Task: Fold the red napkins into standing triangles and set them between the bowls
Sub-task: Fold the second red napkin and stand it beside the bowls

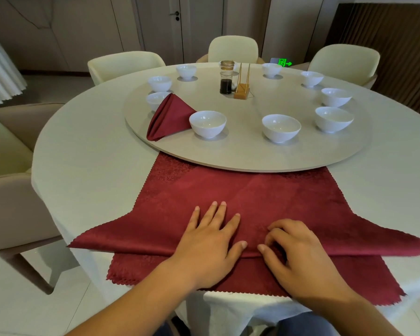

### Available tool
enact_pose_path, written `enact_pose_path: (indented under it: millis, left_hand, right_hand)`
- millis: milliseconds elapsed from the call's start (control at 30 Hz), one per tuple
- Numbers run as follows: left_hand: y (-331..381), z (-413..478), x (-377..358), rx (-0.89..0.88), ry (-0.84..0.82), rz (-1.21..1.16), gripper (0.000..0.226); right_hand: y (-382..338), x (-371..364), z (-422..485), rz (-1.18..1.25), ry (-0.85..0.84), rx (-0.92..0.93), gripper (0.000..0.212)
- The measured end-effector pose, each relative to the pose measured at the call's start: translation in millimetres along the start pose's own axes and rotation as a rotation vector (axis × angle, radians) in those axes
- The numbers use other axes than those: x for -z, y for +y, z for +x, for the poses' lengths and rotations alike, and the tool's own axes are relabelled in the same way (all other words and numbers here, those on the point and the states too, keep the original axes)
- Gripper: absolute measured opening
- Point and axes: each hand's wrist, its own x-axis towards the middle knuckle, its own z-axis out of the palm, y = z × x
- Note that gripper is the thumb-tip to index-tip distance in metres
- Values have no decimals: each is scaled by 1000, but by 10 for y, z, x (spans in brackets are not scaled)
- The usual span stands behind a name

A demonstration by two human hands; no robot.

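A red napkin [264, 197] lies spread on the near side of the round table, its far edge tucked under the turntable [240, 154] and a fold running left to right across its near part. My left hand [209, 241] presses flat on the fold with straight fingers. Just right of it, my right hand [298, 253] rests on the fold with its fingers curled onto the cloth. A folded red napkin [167, 117] stands as a triangle on the turntable between two white bowls [207, 123] [155, 100]. Several more white bowls, such as one [281, 128], ring the turntable.
A dark sauce bottle [226, 77] and a wooden chopstick holder [242, 87] stand at the middle of the turntable. Cream chairs [124, 65] surround the table [87, 151], which has a pale cloth. The napkin's near edge hangs over the table's front edge.
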Motion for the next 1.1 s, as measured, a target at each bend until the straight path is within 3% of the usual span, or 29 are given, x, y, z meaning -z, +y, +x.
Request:
enact_pose_path:
  millis: [100,367,600,733,833,967,1033,1100]
  left_hand:
    - [-21,19,-56,8,9,34,84]
    - [-23,19,-84,-2,18,22,85]
    - [20,89,-1,-11,89,-14,60]
    - [67,201,-58,-19,91,-45,59]
    - [88,210,-138,2,60,29,77]
    - [85,217,-147,17,38,36,85]
    - [85,225,-150,20,32,55,86]
    - [86,231,-156,21,28,62,87]
  right_hand:
    - [3,-53,2,-43,-24,-23,32]
    - [0,-84,-17,-49,-11,-57,26]
    - [-112,-102,75,-129,-7,-162,29]
    - [-219,-138,99,-190,21,-235,25]
    - [-247,-163,99,-262,-34,-283,49]
    - [-206,-150,76,-283,-249,-320,86]
    - [-117,-93,37,-298,-297,-354,90]
    - [18,16,-22,-311,-298,-402,81]
